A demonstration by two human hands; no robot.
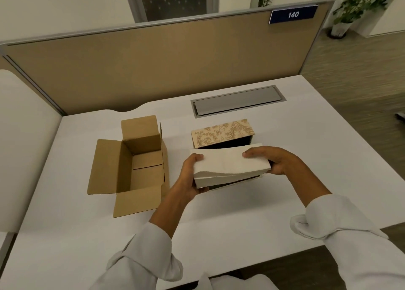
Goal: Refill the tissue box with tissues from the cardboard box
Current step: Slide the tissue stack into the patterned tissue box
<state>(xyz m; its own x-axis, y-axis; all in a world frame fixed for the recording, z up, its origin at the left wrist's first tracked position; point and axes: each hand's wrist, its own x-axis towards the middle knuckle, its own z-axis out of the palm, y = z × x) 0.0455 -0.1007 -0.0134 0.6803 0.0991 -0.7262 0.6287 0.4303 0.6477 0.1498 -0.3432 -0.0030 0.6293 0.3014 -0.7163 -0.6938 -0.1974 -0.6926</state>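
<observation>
1 tissue stack (230, 164) btwn left hand (192, 175) & right hand (271, 160); 2 boxes.

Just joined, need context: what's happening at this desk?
A person is refilling a tissue box. The left hand and right hand grip the two ends of a tissue stack, held just above the box's open top; its patterned lid is flipped up at the back. The cardboard box sits open on the white desk to the left, with no tissues visible inside.
</observation>
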